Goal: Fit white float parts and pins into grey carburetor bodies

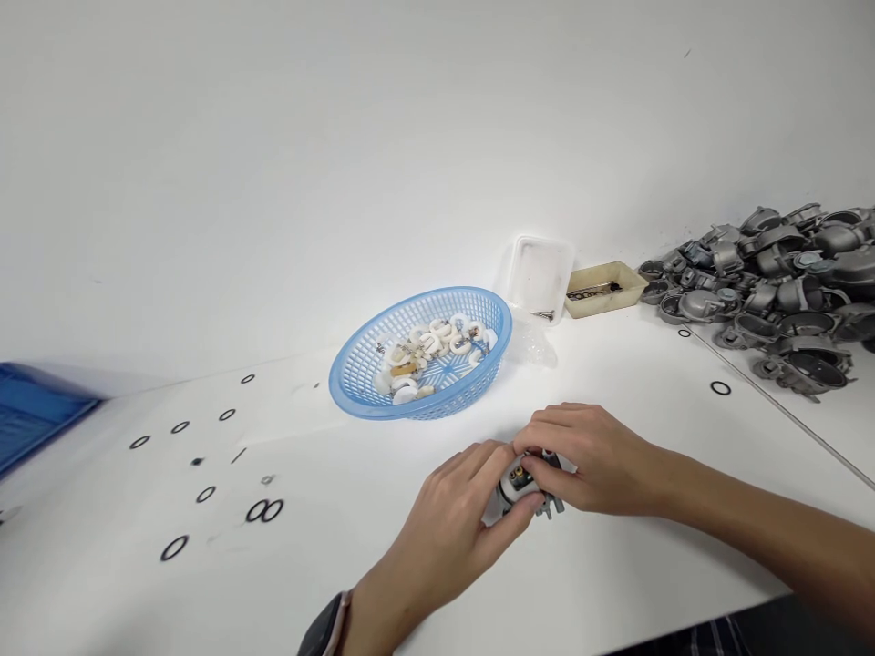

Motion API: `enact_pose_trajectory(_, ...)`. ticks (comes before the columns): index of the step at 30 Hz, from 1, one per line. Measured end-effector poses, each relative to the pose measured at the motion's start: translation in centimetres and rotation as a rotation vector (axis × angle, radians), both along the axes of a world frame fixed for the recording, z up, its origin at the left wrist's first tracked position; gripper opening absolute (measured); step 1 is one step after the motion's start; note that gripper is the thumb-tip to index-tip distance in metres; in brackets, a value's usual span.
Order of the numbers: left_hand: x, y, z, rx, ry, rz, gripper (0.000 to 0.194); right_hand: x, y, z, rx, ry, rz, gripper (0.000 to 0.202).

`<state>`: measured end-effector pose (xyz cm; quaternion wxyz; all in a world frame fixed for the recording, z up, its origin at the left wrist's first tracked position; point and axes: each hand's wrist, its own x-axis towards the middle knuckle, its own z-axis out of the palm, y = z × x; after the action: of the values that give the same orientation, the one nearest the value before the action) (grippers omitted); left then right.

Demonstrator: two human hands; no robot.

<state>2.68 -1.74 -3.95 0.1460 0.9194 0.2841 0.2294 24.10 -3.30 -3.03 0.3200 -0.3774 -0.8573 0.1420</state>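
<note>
Both hands are closed around one small metal housing (551,503) with a white round insert (514,485) set in it. Brass-coloured round fittings and a dark part show in the middle of the insert. My left hand (471,501) grips the near left side, its thumb along the front edge. Over the far right side curls my right hand (588,456), its thumb pressing near the dark part. The fingers hide much of the housing. A blue plastic basket (348,405) holding several white round parts (430,343) stands beyond the hands.
Grey metal housings (779,282) are heaped at the right. A cream tray (608,308) with small metal pieces and a white plastic tray (540,273) stand against the wall. Several black rubber rings (175,548) lie on the left tabletop. A blue bin (41,415) is at far left.
</note>
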Motion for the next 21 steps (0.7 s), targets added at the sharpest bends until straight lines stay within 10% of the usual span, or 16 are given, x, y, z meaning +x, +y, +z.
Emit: enact_pose_trajectory(21,0.07,-0.24,0.48,-0.019,0.01,0.009,0.015,0.04,0.06,0.1,0.006,-0.006,0.009,0.02)
